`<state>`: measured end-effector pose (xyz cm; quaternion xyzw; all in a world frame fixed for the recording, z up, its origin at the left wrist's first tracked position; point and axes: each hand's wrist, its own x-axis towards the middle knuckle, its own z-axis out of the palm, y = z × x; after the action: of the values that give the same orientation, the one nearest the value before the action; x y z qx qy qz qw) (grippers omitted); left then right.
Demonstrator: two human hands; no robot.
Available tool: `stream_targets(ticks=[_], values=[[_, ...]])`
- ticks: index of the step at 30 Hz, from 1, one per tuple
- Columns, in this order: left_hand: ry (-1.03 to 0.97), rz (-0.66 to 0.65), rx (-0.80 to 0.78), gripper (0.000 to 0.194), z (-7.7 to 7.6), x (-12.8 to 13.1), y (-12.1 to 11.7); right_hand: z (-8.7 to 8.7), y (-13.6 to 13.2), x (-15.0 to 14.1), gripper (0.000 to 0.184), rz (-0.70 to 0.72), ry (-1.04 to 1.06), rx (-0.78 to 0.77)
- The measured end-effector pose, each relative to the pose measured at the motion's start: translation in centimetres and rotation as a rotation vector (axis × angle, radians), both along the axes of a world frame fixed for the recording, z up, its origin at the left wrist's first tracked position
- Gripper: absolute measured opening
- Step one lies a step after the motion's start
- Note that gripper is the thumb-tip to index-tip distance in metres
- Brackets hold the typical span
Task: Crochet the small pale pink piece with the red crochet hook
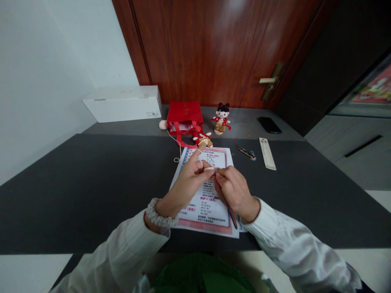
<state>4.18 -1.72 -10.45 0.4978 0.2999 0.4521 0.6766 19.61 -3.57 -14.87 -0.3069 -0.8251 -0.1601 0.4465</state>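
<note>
My left hand [187,179] is closed in a pinch on a small pale crochet piece [209,168], its index finger raised with white yarn [175,141] wound round it. That strand trails back to a pale yarn ball [163,125] beside the red bag. In my right hand [236,188] is a crochet hook [232,217], its reddish-brown handle slanting down toward me. The hook's tip meets the crochet piece between both hands, and the fingers partly hide it. Printed pattern sheets [210,228] lie beneath the hands.
A red gift bag [185,110], a crocheted doll [222,118] and a partly made doll body [205,141] sit behind the sheets. To the right are small scissors [244,152], a flat white packet [267,154] and a phone [269,125]. A white box [122,103] stands back left.
</note>
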Motion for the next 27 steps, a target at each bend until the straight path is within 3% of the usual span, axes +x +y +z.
stream_targets(ticks=[4,7,10,16,21,27], values=[[-0.138,-0.131,-0.224,0.072,0.2,-0.3,-0.1,-0.5,0.3,0.0,0.018,0.254,0.3,-0.13],[-0.145,-0.115,-0.209,0.072,0.3,-0.8,0.4,-0.3,0.1,-0.4,0.011,0.391,0.684,-0.43],[-0.116,-0.109,-0.147,0.072,0.1,-1.3,1.0,0.1,-0.3,-0.2,0.006,0.451,0.878,-0.672],[-0.049,-0.163,-0.058,0.074,-0.9,-2.0,1.8,0.2,-0.4,0.9,0.006,0.461,0.905,-0.761],[-0.013,-0.218,-0.044,0.073,-1.1,-2.3,1.7,0.4,-0.2,1.0,0.006,0.568,0.949,-0.837],[-0.015,-0.282,-0.064,0.07,-1.0,-2.8,1.9,0.4,-0.3,2.3,0.008,0.535,0.817,-0.835]])
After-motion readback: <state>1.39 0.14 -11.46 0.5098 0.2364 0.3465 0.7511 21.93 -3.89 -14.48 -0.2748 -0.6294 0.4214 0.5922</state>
